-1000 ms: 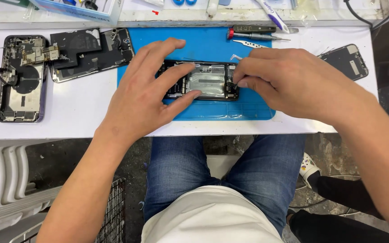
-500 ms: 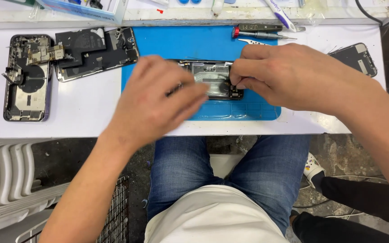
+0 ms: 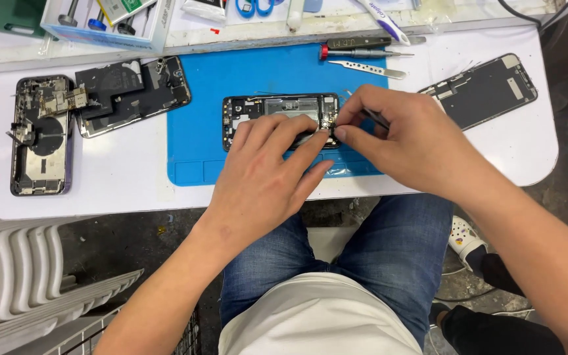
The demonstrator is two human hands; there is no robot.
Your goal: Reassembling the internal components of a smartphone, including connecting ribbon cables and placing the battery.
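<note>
An opened phone body (image 3: 277, 112), its back off and its inner parts bare, lies flat on a blue work mat (image 3: 198, 98) near the front of a white table (image 3: 119, 190), its long axis running left to right across the person's view. The left hand (image 3: 264, 177) rests spread over the lower half of the phone body, fingers extended and pressing it down onto the mat. The right hand (image 3: 409, 141) is pinched narrow over the phone's right end, thumb and forefinger closed on what looks like a thin dark tool (image 3: 376, 118), though its tip is hidden among the fingers; a small metallic part (image 3: 329, 123) shows just where both hands meet.

The body appears light, stiff and thin, with fragile cables and small components exposed; judging by this, it is safest held by its outer frame edges, not by anything inside.

A red-handled screwdriver (image 3: 356, 49) and steel tweezers (image 3: 366, 68) lie at the mat's far edge. A detached screen (image 3: 481, 89) sits face down to the right, and two more dismantled phones (image 3: 41, 131) lie well apart to the left.
</note>
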